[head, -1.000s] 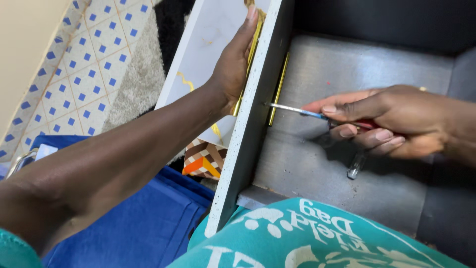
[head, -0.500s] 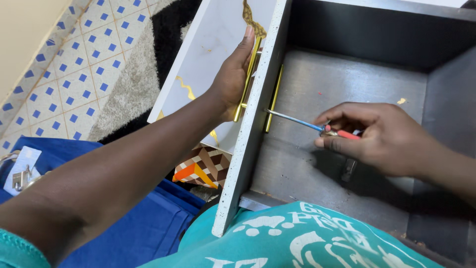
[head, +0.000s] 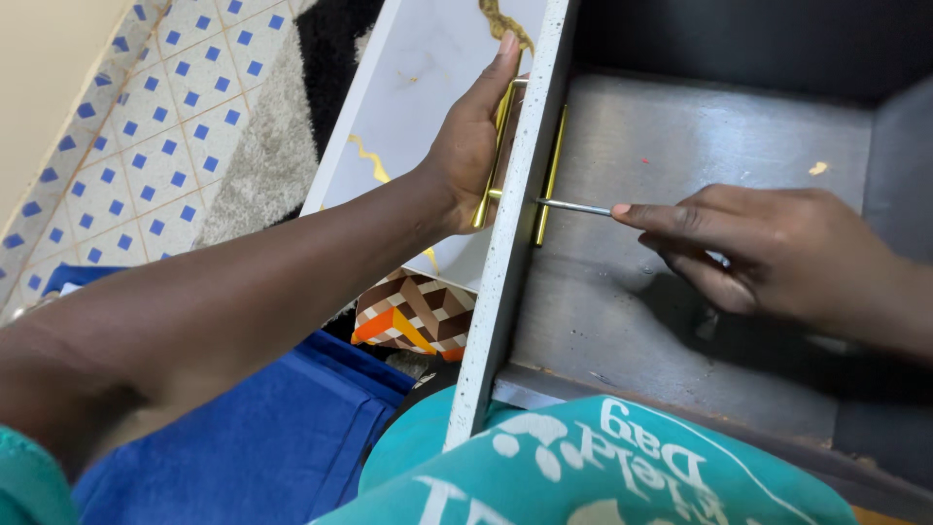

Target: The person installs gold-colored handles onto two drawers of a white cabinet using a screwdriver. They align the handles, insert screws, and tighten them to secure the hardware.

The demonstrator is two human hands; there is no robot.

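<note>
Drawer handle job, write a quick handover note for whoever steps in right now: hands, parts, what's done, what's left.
Left hand: pressed on the gold handle against the marble-look drawer front.
Right hand: inside the drawer, holding a screwdriver with its tip at the inner face of the front panel.
Done: handle is in place on the front.
Left: likely driving the screw; whether it is tight cannot be seen. No second screw is visible.

- One head camera looks steeply down, very near, at the dark grey wooden drawer (head: 680,321).
- It faces forward over both forearms; tiled floor (head: 146,126) lies left.
</note>
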